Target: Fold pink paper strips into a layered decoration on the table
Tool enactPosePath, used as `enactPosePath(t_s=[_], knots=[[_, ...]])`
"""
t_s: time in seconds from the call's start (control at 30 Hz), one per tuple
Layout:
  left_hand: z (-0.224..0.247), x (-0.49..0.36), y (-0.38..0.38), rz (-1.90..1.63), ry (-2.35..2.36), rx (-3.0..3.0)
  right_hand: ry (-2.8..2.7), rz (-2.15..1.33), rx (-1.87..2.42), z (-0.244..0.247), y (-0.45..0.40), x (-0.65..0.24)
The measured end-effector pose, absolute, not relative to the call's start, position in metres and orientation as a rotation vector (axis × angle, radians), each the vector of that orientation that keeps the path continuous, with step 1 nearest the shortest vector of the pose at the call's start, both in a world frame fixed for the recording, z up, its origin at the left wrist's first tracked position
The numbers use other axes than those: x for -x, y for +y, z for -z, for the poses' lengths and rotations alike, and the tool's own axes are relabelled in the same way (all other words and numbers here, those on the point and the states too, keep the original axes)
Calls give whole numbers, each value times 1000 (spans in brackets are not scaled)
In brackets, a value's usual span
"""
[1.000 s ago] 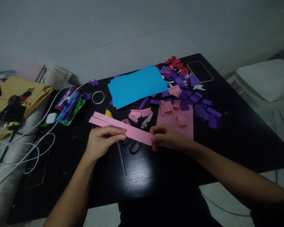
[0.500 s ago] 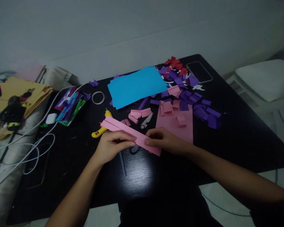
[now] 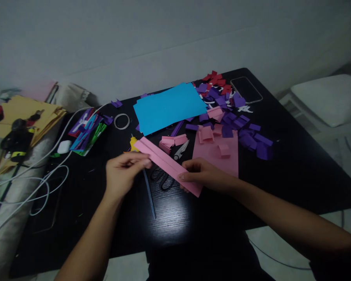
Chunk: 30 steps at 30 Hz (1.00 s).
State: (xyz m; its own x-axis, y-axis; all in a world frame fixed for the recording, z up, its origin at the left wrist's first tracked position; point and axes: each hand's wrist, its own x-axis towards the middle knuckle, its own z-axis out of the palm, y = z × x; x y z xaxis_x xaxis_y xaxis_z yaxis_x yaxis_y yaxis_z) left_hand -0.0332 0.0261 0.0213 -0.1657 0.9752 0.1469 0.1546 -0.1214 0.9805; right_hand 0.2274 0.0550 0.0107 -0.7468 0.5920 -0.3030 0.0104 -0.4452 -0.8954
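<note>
The black table [image 3: 280, 171] carries blue sheets [image 3: 169, 107] toward its far edge. Nearer, a creased pink strip [image 3: 163, 160] slants above it — the right hand [image 3: 200, 171] pinches the near end; the left hand [image 3: 121, 173] sits at the strip's edge, whether gripping I cannot tell. Beneath lie scissors [image 3: 179, 152] — beside them, a thin stick [image 3: 149, 195].

Left grip [image 3: 122, 172] partly hides the yellow glue gun [image 3: 133, 143] — white seat [image 3: 330, 99] cut off right.

No text, label, brand, number or sign can be read on the folded pink paper strip [image 3: 165, 162] or on the things around it.
</note>
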Motion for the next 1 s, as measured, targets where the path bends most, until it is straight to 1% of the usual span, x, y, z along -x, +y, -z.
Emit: enactPosePath(t_s=[0.07, 0.13, 0.2, 0.33, 0.43, 0.57, 0.83, 1.0], knots=[[-21, 41, 33, -1599, 1406, -1135, -1352, -2222, 868, -12, 54, -227], [-21, 42, 37, -1642, 1378, -1000, -1307, -2212, 874, -11, 53, -226], [-19, 36, 36, -1524, 1332, -971, -1286, -2200, 873, -9, 52, -224], [-15, 9, 24, -1071, 1165, -1104, -1382, -2091, 880, -2, 49, -220], [-12, -8, 14, -962, 1213, -1186, -1453, -2034, 863, 0, 46, -218], [-10, -5, 13, -993, 1288, -1172, -1519, -2007, 875, -2, 45, -217], [-17, 25, 28, -1259, 1420, -1148, -1579, -2058, 842, -2, 45, -220], [-17, 33, 32, -1330, 1434, -1123, -1589, -2103, 856, -5, 45, -220]])
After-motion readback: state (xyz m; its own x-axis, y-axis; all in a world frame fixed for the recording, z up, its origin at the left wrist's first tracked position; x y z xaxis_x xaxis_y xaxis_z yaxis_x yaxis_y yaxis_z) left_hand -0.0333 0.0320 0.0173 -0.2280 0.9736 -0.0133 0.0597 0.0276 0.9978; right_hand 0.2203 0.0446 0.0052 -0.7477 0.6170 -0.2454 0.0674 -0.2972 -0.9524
